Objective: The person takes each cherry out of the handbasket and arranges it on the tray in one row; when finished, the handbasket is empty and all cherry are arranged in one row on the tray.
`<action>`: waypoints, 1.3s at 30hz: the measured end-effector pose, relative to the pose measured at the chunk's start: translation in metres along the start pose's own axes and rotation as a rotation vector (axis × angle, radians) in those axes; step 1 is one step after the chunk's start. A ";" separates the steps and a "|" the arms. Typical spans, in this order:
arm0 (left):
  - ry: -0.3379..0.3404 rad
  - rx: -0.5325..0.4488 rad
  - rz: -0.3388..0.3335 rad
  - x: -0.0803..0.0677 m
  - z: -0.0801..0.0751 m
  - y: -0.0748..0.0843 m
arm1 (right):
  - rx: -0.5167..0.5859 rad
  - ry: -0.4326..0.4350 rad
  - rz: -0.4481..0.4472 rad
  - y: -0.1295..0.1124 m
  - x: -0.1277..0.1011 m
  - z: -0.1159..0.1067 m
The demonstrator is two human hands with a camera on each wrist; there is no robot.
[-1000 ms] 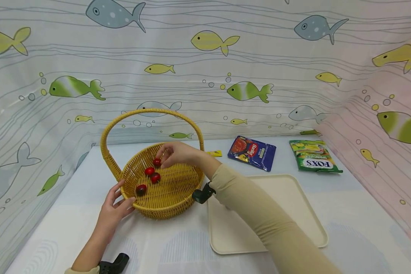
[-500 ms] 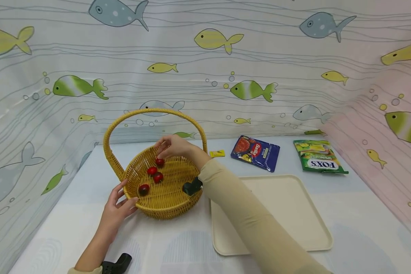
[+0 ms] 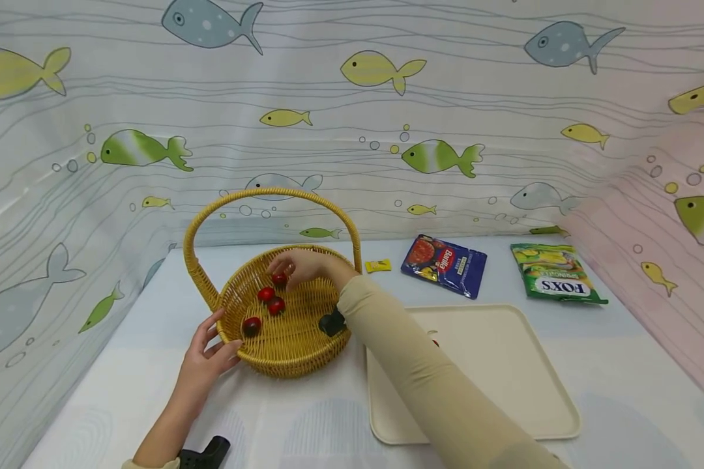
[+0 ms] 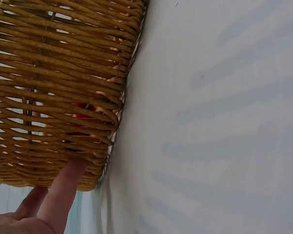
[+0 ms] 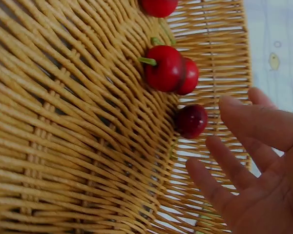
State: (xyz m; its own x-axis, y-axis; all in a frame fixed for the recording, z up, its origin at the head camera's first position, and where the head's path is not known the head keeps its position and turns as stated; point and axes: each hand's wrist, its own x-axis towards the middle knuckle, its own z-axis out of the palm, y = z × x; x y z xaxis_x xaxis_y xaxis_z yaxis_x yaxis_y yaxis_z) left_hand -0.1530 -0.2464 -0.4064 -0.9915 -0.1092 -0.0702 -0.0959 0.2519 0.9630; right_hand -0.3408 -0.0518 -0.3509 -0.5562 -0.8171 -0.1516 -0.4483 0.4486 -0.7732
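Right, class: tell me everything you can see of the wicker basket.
The wicker basket is round and shallow, woven of golden-yellow cane, with one tall arched handle over it. It stands upright on the pale table, just left of the cream tray. Four small red fruits lie inside. The left hand touches its near rim; the right hand reaches inside, open, beside the farthest fruit.

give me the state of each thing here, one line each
wicker basket: upright, holds four cherries
cherries: loose in basket
left hand: open, steadying basket rim
right hand: open, at the rear cherry
tray: flat on table
two packets: sealed, lying flat
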 end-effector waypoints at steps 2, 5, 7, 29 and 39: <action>0.000 0.004 -0.001 -0.001 -0.001 0.000 | -0.019 0.001 0.008 0.002 0.002 0.002; -0.004 0.000 0.006 -0.002 -0.001 0.001 | -0.044 -0.002 0.017 0.004 0.004 0.003; -0.006 -0.006 0.009 -0.002 -0.001 0.001 | -0.070 -0.008 0.018 0.007 0.005 0.002; 0.000 -0.028 0.022 0.000 0.000 0.002 | -0.105 -0.112 0.047 0.015 0.010 0.004; -0.008 -0.024 0.025 0.000 -0.002 0.000 | -0.219 -0.233 0.089 0.008 0.013 0.009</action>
State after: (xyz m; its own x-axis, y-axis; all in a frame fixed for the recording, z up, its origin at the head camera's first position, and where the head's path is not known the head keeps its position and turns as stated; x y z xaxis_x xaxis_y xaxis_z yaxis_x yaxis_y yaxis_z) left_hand -0.1530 -0.2479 -0.4055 -0.9943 -0.0952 -0.0482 -0.0692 0.2312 0.9704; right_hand -0.3452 -0.0616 -0.3648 -0.4361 -0.8209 -0.3687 -0.5593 0.5682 -0.6036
